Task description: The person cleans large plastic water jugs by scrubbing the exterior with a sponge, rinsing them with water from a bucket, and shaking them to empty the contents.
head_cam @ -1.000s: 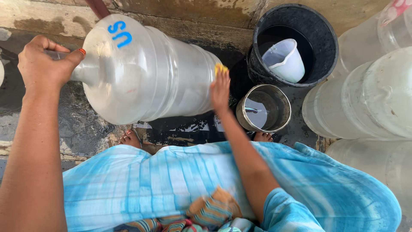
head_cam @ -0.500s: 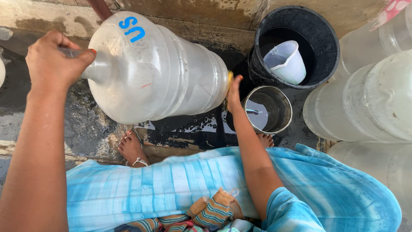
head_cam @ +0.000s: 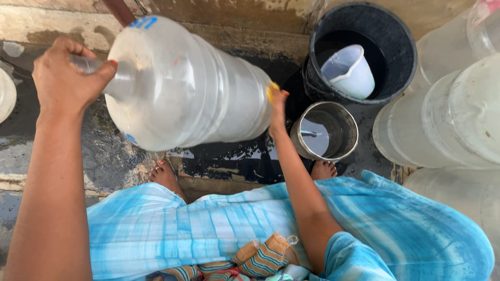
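Note:
A large clear plastic water jug (head_cam: 192, 83) lies on its side above the wet ground, neck pointing left. My left hand (head_cam: 67, 78) is wrapped around its narrow neck. My right hand (head_cam: 276, 106) presses a small yellow scrubber against the jug's bottom end. My bare feet (head_cam: 166, 174) stand on the wet floor below the jug, and a light blue cloth covers my lap.
A small metal pot (head_cam: 325, 130) with water stands right of my right hand. Behind it a black bucket (head_cam: 396, 52) holds a white plastic mug (head_cam: 349, 70). Several more clear jugs (head_cam: 458, 114) crowd the right side. A stained wall runs along the top.
The jug has shifted right and lifted slightly with my left hand. My right hand slid along the jug's bottom end with the yellow scrubber.

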